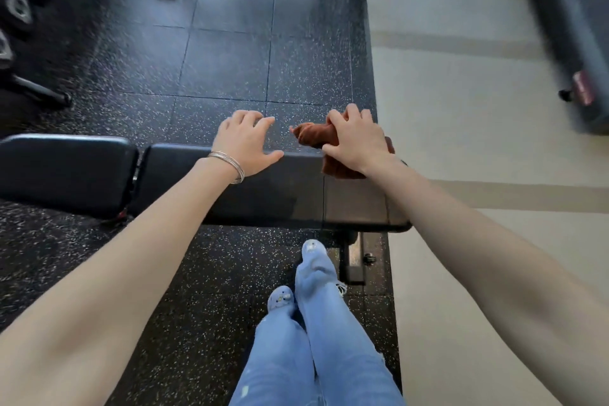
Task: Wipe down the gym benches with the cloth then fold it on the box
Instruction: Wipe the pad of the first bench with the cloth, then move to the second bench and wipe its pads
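Gripping the rust cloth (313, 137) on the bench (280, 188), right hand (357, 138) curls; left hand (244, 145) fingers spread loosely.

Even daylight, top corners motion-blurred, wide-angle edge stretch

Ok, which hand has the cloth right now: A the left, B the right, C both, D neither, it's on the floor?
B: the right hand grips the rust-brown cloth at the far edge of the bench; the left hand is open and holds nothing.
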Motion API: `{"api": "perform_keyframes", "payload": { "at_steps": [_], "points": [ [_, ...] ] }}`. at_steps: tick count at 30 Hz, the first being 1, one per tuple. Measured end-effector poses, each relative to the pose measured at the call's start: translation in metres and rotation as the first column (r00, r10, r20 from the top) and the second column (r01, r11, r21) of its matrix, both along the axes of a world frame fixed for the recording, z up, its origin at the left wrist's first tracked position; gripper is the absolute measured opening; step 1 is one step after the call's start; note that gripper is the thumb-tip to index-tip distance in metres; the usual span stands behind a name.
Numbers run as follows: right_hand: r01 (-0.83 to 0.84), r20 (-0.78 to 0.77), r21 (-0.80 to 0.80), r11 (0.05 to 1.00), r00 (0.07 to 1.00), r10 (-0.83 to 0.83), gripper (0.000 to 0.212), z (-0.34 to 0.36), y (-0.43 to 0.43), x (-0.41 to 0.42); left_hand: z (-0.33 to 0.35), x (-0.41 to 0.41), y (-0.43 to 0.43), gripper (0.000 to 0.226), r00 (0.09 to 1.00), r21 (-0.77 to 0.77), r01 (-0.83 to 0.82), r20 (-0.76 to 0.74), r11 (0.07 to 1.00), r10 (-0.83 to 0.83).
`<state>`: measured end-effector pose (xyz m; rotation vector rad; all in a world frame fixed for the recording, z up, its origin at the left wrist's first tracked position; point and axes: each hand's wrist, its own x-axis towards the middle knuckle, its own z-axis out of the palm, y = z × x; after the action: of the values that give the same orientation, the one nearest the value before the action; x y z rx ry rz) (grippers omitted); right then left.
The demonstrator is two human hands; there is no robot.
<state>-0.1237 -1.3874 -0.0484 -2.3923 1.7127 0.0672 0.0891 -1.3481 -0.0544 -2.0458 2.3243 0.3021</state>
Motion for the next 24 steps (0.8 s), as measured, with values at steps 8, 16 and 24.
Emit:
{"api": "perform_keyframes", "payload": {
  "at_steps": [8,16,24],
  "points": [
    [-0.005,-0.006,-0.088,0.996,1.000,0.004,0.049,0.091,0.009,-0.009,0.085,0.015,0.011,0.072,0.999,-0.081,-0.028,0.044,0.996,0.032],
    [-0.029,-0.005,-0.117,0.993,1.000,0.029,0.047,0.125,0.021,-0.040,0.115,-0.018,0.030,0.073,0.995,-0.101,-0.011,0.100,0.995,0.022],
    [-0.092,0.017,-0.122,0.988,0.995,0.095,0.044,0.147,0.032,-0.106,0.139,-0.092,0.043,0.075,0.991,-0.158,-0.060,0.106,0.986,0.078]
  ]
}}
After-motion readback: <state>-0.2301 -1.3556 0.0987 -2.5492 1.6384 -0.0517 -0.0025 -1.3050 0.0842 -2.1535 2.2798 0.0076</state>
